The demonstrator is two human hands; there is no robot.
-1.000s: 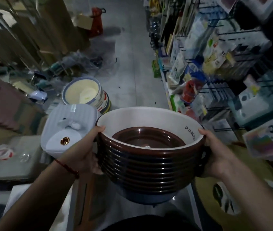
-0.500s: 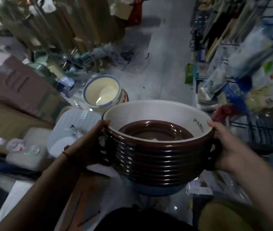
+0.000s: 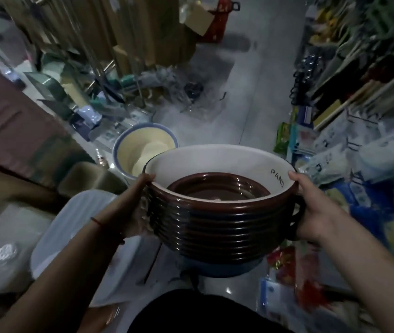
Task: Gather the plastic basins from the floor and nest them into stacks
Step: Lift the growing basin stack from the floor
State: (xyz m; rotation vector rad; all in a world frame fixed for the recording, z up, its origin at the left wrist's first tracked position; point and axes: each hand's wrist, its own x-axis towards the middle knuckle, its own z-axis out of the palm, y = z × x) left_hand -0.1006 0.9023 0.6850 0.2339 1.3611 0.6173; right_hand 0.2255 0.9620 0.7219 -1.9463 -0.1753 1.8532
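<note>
Closer now to the cream basin (image 3: 143, 150) on the floor (image 3: 234, 97), the brown basin stack (image 3: 220, 212) rides level between both hands. Left hand (image 3: 131, 207) and right hand (image 3: 311, 207) each grip the rim on opposite sides. Keep the stack level, then lower it squarely beside the cream basin beyond.
</note>
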